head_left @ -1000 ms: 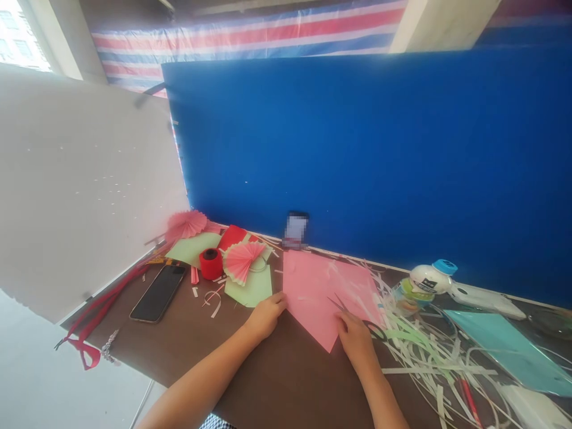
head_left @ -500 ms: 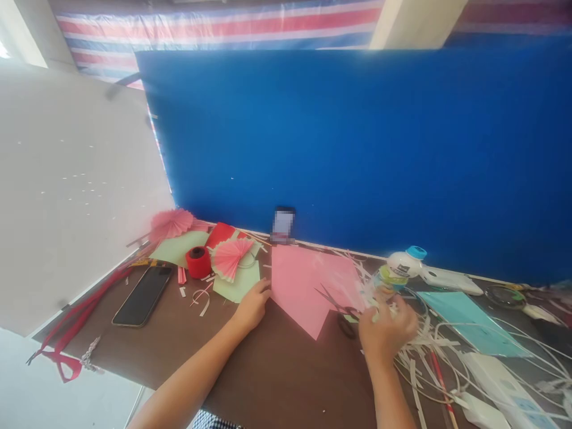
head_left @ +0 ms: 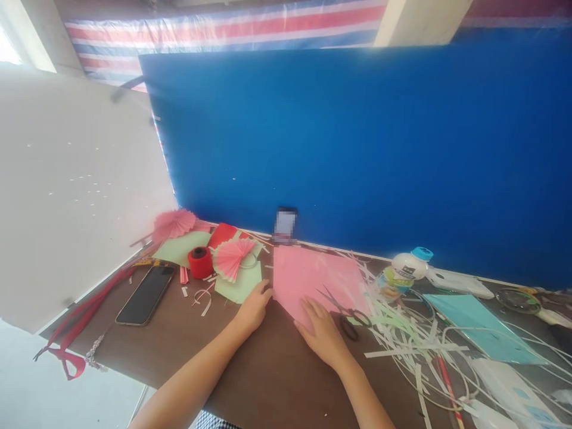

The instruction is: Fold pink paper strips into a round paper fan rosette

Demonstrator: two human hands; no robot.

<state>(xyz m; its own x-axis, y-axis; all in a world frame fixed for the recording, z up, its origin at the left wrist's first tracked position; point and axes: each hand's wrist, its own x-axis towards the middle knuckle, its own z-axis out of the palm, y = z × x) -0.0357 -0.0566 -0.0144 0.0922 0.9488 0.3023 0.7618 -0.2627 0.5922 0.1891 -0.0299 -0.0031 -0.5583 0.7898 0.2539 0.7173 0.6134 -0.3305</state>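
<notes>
A pink paper sheet (head_left: 308, 277) lies on the brown table (head_left: 268, 369), one corner pointing toward me. My left hand (head_left: 254, 308) rests at the sheet's left corner, fingers curled loosely against the table edge of the paper. My right hand (head_left: 322, 333) lies flat and open on the sheet's near corner, fingers stretched forward. Black-handled scissors (head_left: 346, 313) lie just right of my right hand, on the paper's right edge, untouched.
A pile of white and green paper strips (head_left: 411, 339) spreads to the right, with a glue bottle (head_left: 404, 268) and a teal sheet (head_left: 473, 325). To the left lie a phone (head_left: 145, 295), a red tape roll (head_left: 199, 262), pink paper fans (head_left: 231, 257) and green paper (head_left: 239, 285). A blue board (head_left: 357, 149) stands behind.
My right hand left the strip pile at the right and came back left, now lying flat on the pink sheet's near corner. The left hand has stayed in place.
</notes>
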